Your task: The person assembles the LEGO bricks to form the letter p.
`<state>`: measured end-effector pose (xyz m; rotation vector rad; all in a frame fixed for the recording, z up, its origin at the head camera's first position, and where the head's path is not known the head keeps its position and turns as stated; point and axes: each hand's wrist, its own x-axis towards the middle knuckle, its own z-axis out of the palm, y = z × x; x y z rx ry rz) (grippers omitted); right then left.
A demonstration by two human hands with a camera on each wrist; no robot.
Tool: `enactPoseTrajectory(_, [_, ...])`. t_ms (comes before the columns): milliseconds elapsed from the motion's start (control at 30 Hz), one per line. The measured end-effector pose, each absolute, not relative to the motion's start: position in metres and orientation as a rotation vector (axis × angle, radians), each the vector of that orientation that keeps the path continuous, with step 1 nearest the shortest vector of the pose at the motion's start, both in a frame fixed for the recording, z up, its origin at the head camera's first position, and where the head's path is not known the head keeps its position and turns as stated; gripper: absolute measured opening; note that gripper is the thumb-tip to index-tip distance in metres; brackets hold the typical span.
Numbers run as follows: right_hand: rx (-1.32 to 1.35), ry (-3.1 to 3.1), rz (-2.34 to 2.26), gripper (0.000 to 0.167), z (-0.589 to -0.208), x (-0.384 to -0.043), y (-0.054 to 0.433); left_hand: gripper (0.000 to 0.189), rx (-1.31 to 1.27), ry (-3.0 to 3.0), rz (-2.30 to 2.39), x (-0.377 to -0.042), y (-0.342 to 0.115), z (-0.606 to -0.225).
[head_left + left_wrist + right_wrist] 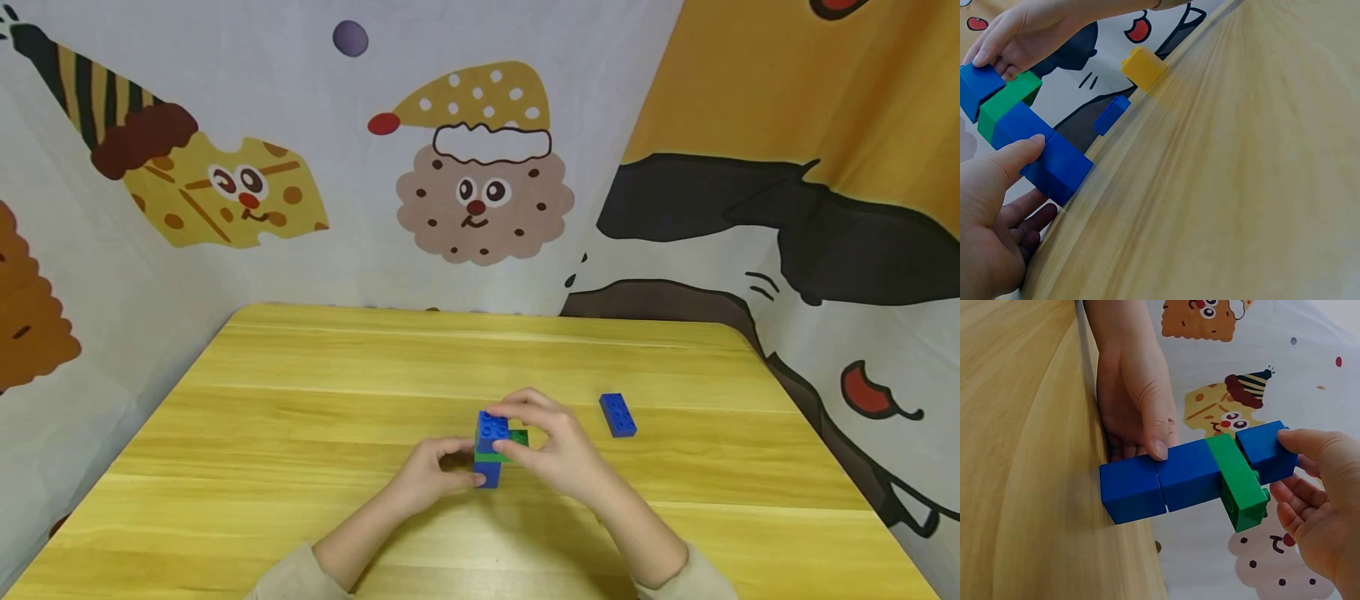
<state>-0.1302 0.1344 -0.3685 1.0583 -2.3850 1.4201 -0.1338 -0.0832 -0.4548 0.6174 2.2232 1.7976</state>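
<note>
A small tower of toy building bricks stands upright on the table. In the right wrist view, two blue bricks, a bottom one (1133, 490) and an upper one (1190, 475), are stacked under a longer green brick (1238, 475) that juts out to one side. My left hand (420, 483) holds the blue part of the tower, its thumb near the seam between the two bricks. My right hand (558, 450) pinches a top blue brick (492, 430) between thumb and fingers. This brick sits over one end of the green brick, with a thin dark gap between them.
A loose blue brick (617, 415) with studs up lies to the right of my right hand. In the left wrist view, a yellow brick (1144, 67) also stands on the wooden table (300, 375). A cartoon-printed cloth (300, 275) hangs behind the table.
</note>
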Motion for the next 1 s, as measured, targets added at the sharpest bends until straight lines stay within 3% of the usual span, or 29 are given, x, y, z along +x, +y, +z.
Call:
enactPoseTrajectory(433, [1.060,-2.418,1.372,0.034,-0.369,-0.129,0.132,0.039,0.598,2.209,1.813,-0.132,-0.081,-0.453])
enactPoseTrajectory(667, [1.058,-2.417,1.362,0.034,-0.369,-0.129,0.132,0.038,0.597,2.223,1.805,-0.123,-0.080,-0.430])
enactPoseTrajectory(1000, [1.074,-2.416,1.357,0.033,-0.371,-0.130,0.131,0.039,0.615,2.224,1.804,-0.133,-0.082,-0.455])
